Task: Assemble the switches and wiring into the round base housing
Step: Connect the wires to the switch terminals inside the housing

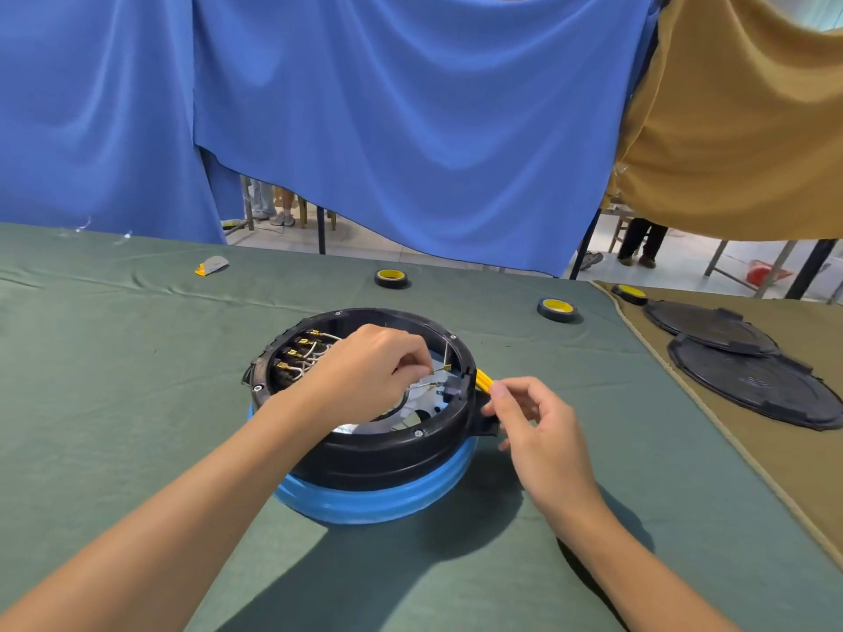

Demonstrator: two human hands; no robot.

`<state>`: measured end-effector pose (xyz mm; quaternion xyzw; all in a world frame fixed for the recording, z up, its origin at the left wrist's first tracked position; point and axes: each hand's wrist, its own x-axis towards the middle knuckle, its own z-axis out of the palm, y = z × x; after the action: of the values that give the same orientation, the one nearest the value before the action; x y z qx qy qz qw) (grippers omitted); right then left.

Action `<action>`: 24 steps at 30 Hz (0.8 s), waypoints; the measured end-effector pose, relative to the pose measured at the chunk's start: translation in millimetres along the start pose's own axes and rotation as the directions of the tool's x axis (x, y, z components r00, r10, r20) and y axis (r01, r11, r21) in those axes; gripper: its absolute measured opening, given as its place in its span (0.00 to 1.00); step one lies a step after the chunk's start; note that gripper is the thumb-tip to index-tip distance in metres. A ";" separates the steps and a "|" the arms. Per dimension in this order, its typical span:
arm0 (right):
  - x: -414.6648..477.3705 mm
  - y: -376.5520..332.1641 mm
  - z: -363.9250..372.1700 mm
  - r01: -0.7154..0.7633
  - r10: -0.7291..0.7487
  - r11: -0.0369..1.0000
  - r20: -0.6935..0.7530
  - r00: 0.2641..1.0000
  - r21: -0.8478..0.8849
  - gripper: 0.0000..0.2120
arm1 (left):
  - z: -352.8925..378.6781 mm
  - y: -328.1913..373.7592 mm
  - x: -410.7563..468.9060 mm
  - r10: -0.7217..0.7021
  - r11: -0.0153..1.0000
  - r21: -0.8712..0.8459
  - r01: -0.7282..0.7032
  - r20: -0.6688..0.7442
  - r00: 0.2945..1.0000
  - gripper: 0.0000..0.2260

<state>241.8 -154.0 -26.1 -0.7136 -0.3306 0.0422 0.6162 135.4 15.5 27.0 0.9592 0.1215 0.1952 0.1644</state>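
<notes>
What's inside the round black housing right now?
White wires with brass terminals run to switches on the left wall; the left hand pinches one wire end. That hand hides the middle.

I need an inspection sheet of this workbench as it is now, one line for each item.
Surface: green cloth covers the table; tan cloth at right.
Job's things: black housing, open on top, stands on a blue ring; switches along its inner left wall.
Clutter: three tape rolls; small grey-yellow thing; two black lids on the tan cloth.
Grippers: left hand inside the housing, pinches a wire end; right hand pinches a yellow piece at the right rim.
Cables: white wires run from the switches.
Surroundings: blue curtain, tan curtain; people's legs and table legs behind.
</notes>
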 end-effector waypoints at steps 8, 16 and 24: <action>-1.2 -9.3 17.3 -0.121 0.126 0.991 0.124 0.984 -0.049 0.36 | 4.5 8.1 -1.2 -0.050 0.999 0.025 0.048 0.083 0.995 0.08; 20.6 -16.0 9.1 -0.256 0.154 0.943 0.401 0.903 0.213 0.12 | 8.1 17.9 -10.4 -0.217 0.975 0.033 0.220 -0.078 0.973 0.08; 52.8 -18.5 16.9 -0.441 0.267 0.851 0.490 0.830 0.284 0.19 | -12.4 16.5 -3.8 -0.233 0.964 0.115 0.238 -0.057 0.971 0.08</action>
<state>267.2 -111.5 5.0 -0.6002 -0.3029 0.3792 0.6358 129.6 2.6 42.4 0.9418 0.2497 0.1869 0.1255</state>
